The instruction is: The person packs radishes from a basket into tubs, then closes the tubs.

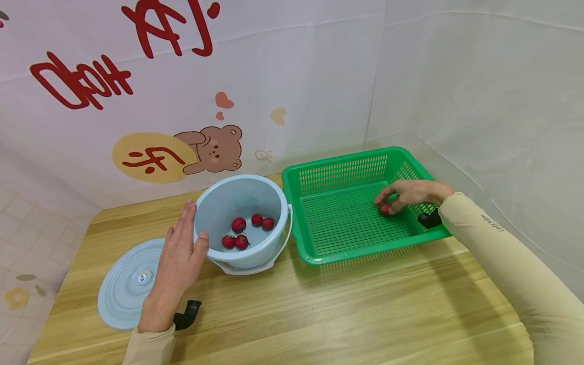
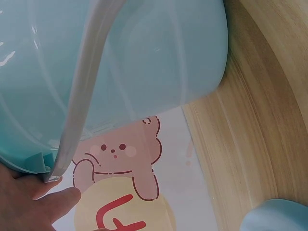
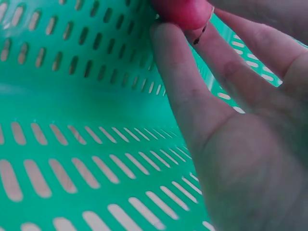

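Note:
In the head view my left hand (image 1: 178,258) rests against the left rim of a light blue bucket (image 1: 255,261), its fingers straight. The left wrist view shows that hand's fingertips at the rim, beside the handle's end (image 2: 57,171). Several small red radishes (image 1: 239,224) lie at the bottom of the bucket. My right hand (image 1: 406,195) reaches into a green perforated basket (image 1: 305,253) and pinches a red radish (image 1: 386,209) between thumb and fingers. That radish (image 3: 185,12), pinkish and smooth with a thin dark-tipped tail, sits at the fingertips in the right wrist view.
A light blue round lid (image 1: 123,291) lies on the wooden table (image 1: 328,314), left of the bucket and partly behind my left hand. The basket stands right beside the bucket. Behind them hangs a white printed cloth (image 1: 310,76), with another side of it at the right.

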